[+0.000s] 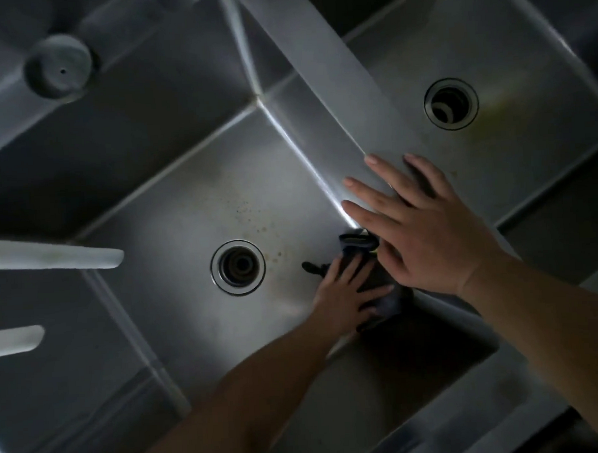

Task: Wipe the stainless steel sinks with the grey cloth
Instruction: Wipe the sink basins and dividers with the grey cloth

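A: One grey cloth (379, 293), bunched at near-right corner of sink (173, 211) floor, right of drain (237, 266). Risk?
B: Loose folds, could slip w/ fast strokes; specks near drain may get missed.
A: Hands?
B: Left hand (345, 301) flat, fingers spread, pressing cloth. Right hand (424, 227) open, spread on divider (339, 74), holds nothing.

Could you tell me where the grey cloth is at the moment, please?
In the head view, the grey cloth lies under the left hand on the near sink's floor, right of its drain, against the dividing wall.
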